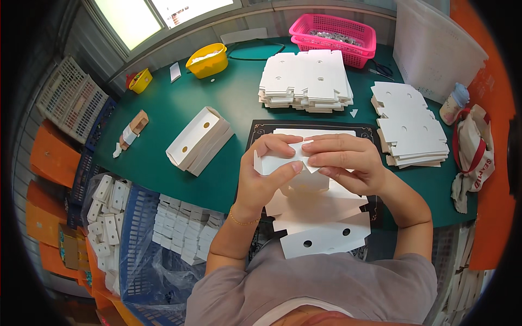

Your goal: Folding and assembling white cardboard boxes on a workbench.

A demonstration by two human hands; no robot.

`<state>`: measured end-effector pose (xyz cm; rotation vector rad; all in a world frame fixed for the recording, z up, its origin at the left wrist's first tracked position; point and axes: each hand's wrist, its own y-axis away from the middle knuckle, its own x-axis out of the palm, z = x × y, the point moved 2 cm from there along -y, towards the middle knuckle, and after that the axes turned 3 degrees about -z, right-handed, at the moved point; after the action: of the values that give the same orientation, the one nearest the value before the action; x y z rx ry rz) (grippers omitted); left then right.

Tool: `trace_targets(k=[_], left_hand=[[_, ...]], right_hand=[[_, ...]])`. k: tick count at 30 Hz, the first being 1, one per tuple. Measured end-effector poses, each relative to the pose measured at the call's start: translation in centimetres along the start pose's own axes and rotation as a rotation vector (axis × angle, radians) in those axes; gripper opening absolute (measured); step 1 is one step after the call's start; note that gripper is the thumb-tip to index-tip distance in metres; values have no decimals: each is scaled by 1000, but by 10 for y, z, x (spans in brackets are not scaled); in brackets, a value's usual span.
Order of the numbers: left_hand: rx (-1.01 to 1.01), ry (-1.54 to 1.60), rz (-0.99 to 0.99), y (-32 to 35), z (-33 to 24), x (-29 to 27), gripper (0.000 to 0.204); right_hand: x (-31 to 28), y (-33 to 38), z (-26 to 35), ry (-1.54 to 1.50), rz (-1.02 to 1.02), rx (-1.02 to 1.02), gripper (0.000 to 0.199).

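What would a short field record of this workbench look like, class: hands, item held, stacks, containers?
left hand: grips white card blank
right hand: pinches the same blank
below the hands: flat punched blanks
stacks: flat blanks at centre back and right
folded boxes: left of hands
containers: pink basket, yellow bowl
surface: green table

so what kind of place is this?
Likely a small packaging workshop, hand-folding cartons: stacks of flat white die-cut blanks on a green table, a blue crate of folded pieces, and both hands folding a white blank.
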<state>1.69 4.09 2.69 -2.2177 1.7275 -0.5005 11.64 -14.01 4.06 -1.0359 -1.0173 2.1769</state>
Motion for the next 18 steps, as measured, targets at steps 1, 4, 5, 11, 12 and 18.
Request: trace_targets(k=[1,4,5,11,12,18], left_hand=[[-3,3,-4,0,0,0,24],[13,66,3,-1,3,-2,24],[14,66,3,0,3,-2,24],[55,-13,-15,0,6,2,26],[95,-50,-11,0,6,2,27],[192,-84,-4,3,8,1,24]], right_hand=[[-1,0,-1,-24,8,12,29],[-4,-1,-1,-66,29,40,28],[-4,0,-1,-87,44,53,28],[2,1,6,39,-24,76,32],[4,1,8,40,-25,77,32],[6,0,14,330,47,-62,42]])
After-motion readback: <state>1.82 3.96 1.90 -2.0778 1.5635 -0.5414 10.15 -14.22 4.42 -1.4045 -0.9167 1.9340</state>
